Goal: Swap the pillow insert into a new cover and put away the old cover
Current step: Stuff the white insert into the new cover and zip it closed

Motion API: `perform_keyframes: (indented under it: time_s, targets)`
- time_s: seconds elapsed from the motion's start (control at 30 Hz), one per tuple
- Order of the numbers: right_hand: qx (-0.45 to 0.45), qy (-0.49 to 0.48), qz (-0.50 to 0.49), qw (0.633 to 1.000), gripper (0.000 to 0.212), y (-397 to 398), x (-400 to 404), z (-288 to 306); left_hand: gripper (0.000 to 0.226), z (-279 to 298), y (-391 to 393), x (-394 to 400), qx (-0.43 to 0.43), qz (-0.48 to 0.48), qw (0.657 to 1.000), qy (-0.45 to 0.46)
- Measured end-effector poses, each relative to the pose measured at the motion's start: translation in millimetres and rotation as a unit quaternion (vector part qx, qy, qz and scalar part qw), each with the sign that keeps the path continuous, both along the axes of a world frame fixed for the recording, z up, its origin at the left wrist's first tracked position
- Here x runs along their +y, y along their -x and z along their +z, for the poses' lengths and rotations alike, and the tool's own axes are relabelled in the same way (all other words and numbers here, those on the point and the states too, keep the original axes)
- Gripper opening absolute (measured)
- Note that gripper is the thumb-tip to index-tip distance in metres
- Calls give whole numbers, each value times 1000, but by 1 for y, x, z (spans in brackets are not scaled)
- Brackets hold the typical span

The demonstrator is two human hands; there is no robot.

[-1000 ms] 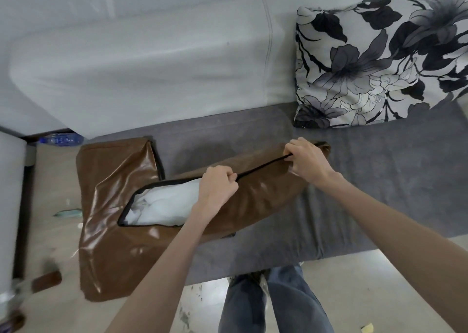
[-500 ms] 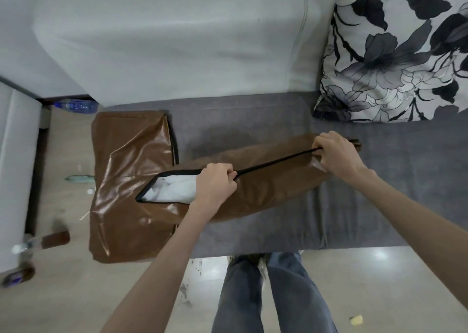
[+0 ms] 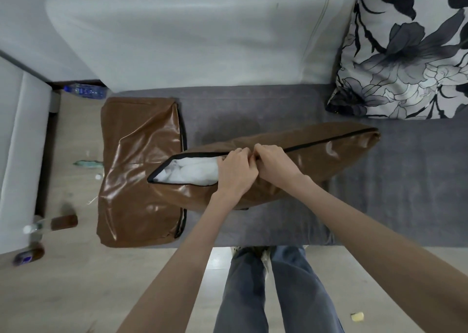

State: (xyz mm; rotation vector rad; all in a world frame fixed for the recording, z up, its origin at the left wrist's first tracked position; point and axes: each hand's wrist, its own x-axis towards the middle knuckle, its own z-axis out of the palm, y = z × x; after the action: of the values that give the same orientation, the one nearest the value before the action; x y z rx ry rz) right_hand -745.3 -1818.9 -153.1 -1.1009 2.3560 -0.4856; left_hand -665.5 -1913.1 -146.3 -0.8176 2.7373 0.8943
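The brown pillow [image 3: 316, 163] lies across the sofa seat [image 3: 405, 180], its zipper seam running left to right, with the white insert [image 3: 190, 171] showing at the unzipped left end. Both hands meet mid-seam, left hand [image 3: 234, 170] and right hand [image 3: 274, 165] touching, fingers curled and pinching the zipper; the open stretch lies leftward of them.

Single head-worn camera looks steeply down and forward, from close above, onto the grey sofa seat [image 3: 278, 104] and the wearer's own legs [image 3: 273, 289].
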Motion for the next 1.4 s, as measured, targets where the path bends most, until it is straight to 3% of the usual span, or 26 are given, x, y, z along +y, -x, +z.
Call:
perform_keyframes:
  time_s: [0.1, 0.2, 0.27, 0.33, 0.4, 0.5, 0.6, 0.67, 0.77, 0.83, 0.9, 1.03, 1.1, 1.23, 1.4]
  targets:
    - [11, 11, -34, 999, 15, 0, -2, -7, 21, -1, -5, -7, 25, 7, 997, -67]
    - [-19, 36, -150, 988, 24, 3, -3, -15, 15, -5, -9, -13, 19, -17, 994, -106]
    - [-92, 58, -249, 962, 25, 9, -1, -18, 15, -9, -12, -17, 13, -63, 994, -90]
    - [-172, 96, -358, 913, 25, 17, 7, -17, 29, -15, -14, -17, 6, -114, 992, -47]
    - [-180, 96, -395, 896, 25, 25, 20, -15, 47, -23, -15, -13, -21, -162, 987, 7]
    - [-149, 24, -320, 935, 24, 33, 28, -8, 64, -38, -13, -4, -72, -201, 975, 61]
    - [-87, -38, -247, 964, 23, 37, 22, -3, 68, -52, -8, -1, -98, -200, 972, 79]
    - [-65, -18, -252, 965, 24, 32, 18, -2, 68, -61, 0, -5, -173, -176, 969, 0]
    - [-127, 55, -316, 939, 26, 8, 13, -5, 67, -61, 22, -17, -304, -174, 930, -115]
    - [-165, 87, -365, 912, 28, 3, 13, -7, 56, -54, 31, -23, -261, -206, 941, -55]
    - [-174, 93, -376, 905, 27, 11, 16, -8, 44, -45, 24, -23, -118, -192, 973, 42]
    - [-137, 63, -301, 941, 26, 22, 19, -7, 29, -37, 4, -7, 103, -147, 978, 105]
    - [-96, 45, -267, 958, 28, 23, 19, -6, 20, -32, 13, 2, 116, -146, 976, 109]
    - [-71, 28, -209, 975, 28, 22, 27, -6, 5, -24, 38, 17, 50, -160, 980, 104]
    - [-119, 43, -104, 986, 25, 42, 43, -1, 19, -20, 52, 13, 2, -228, 969, 98]
